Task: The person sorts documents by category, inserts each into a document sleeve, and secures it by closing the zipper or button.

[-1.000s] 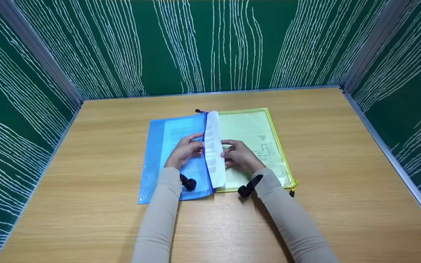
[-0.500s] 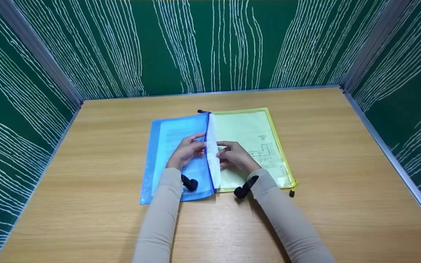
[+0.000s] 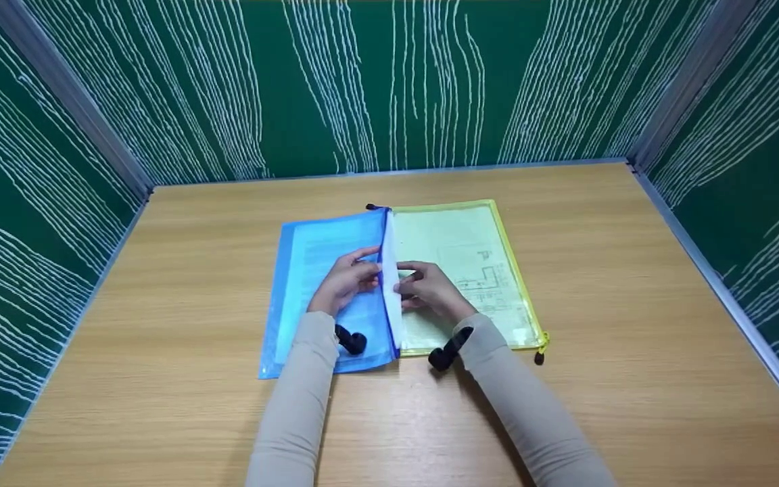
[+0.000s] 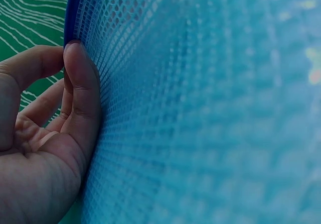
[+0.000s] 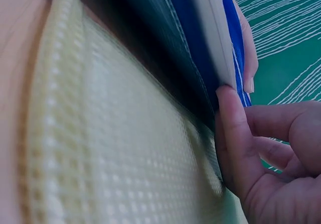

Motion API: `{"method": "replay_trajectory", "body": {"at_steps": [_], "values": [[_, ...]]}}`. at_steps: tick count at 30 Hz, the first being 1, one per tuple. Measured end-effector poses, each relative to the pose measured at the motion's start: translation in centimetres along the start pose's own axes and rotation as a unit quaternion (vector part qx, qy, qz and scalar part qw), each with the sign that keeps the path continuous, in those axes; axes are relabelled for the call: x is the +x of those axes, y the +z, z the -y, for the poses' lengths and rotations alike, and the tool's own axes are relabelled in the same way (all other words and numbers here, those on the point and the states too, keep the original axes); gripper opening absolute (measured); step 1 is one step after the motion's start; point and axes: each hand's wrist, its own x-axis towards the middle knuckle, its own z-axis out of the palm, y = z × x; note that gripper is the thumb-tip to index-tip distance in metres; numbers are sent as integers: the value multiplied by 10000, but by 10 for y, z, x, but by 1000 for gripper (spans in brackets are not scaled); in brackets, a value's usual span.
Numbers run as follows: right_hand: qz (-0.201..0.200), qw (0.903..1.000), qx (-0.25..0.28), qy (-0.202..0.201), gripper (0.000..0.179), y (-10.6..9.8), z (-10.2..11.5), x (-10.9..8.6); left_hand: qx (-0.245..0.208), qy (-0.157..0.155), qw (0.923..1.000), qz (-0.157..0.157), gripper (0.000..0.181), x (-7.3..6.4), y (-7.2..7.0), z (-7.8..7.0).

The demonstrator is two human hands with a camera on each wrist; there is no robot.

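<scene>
A blue mesh zip pouch (image 3: 322, 237) lies at the middle of the table, its right-hand opening raised. My left hand (image 3: 347, 281) pinches the dark blue opening edge; in the left wrist view thumb and index finger meet on that rim (image 4: 70, 13). A white sheaf of paper (image 3: 392, 304) sits mostly inside the pouch, only a narrow strip showing beyond the opening. With thumb and fingers my right hand (image 3: 433, 291) pinches the paper's outer edge (image 5: 220, 43). Under that hand a yellow mesh zip pouch (image 3: 450, 226) lies flat, with a printed drawing showing through it.
The wooden table (image 3: 180, 325) is bounded by green, white-lined panels (image 3: 430, 81) at the back and sides. A yellow zip pull (image 3: 542, 341) hangs off the yellow pouch's near right corner. The blue pouch's dark zip pull (image 3: 371, 206) points left at its far end.
The paper has slid left, deeper into the blue pouch, its exposed strip narrowing. My right hand has moved left with it. The left hand has shifted very slightly right, keeping its grip on the pouch edge.
</scene>
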Motion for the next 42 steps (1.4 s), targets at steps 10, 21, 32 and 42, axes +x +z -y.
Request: {"method": "replay_trajectory", "body": {"at_steps": [10,21,32,42], "values": [[41,9997,-225,-45,56,2,1,0,11,-167,9998,-125,47,-1,-1,-1],[-25,9997,-250,40,55,7,1,1,-179,-106,9997,-108,48,-3,1,0],[-108,9992,-365,145,57,8,2,3,-257,-168,9993,-222,47,-1,4,0],[-25,9985,-547,65,57,11,2,3,-238,-151,9996,-41,50,-2,9,2]]}}
